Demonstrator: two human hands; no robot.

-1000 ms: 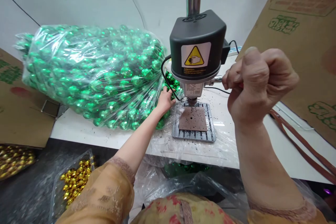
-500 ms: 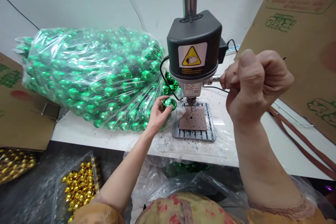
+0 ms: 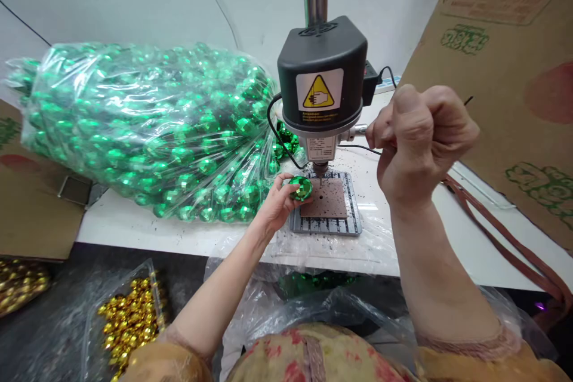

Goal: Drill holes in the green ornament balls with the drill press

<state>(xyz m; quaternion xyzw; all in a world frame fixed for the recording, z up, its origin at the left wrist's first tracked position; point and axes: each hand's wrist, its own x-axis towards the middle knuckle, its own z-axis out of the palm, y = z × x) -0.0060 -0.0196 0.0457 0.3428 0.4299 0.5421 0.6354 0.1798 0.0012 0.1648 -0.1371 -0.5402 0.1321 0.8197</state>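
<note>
On the white bench (image 3: 147,230) sits a small drill press (image 3: 321,86), black head on a steel column, yellow warning sticker on the front. Left hand (image 3: 278,203) has a shiny green faceted ball (image 3: 300,187) pinched between thumb and fingertips, held right at the left edge of the brown pad (image 3: 329,200) on the press's slotted base (image 3: 326,225). The ball is just left of the drill bit (image 3: 319,172), close to it, but I can't tell if they touch. It looks to be resting on or barely above the pad edge, hard to say which.

Right hand (image 3: 418,140) is up at the right side of the press head, fist closed tight around the metal lever (image 3: 358,130) that sticks out there. Only the stub of the lever shows, the rest is buried in the fist.

Behind and left of the ball is a big clear bag (image 3: 138,131) stuffed with more green balls, its mouth open toward the press. Black specks are scattered all over the bench around the base. A black cable (image 3: 277,140) loops from the head down past the bag mouth.

Down below the bench edge there's a tray of gold balls (image 3: 128,319) on the left, plus more gold ones at the far left edge. Cardboard (image 3: 505,71) leans on the right, with a brown strap (image 3: 501,233) lying along the bench beside it.
</note>
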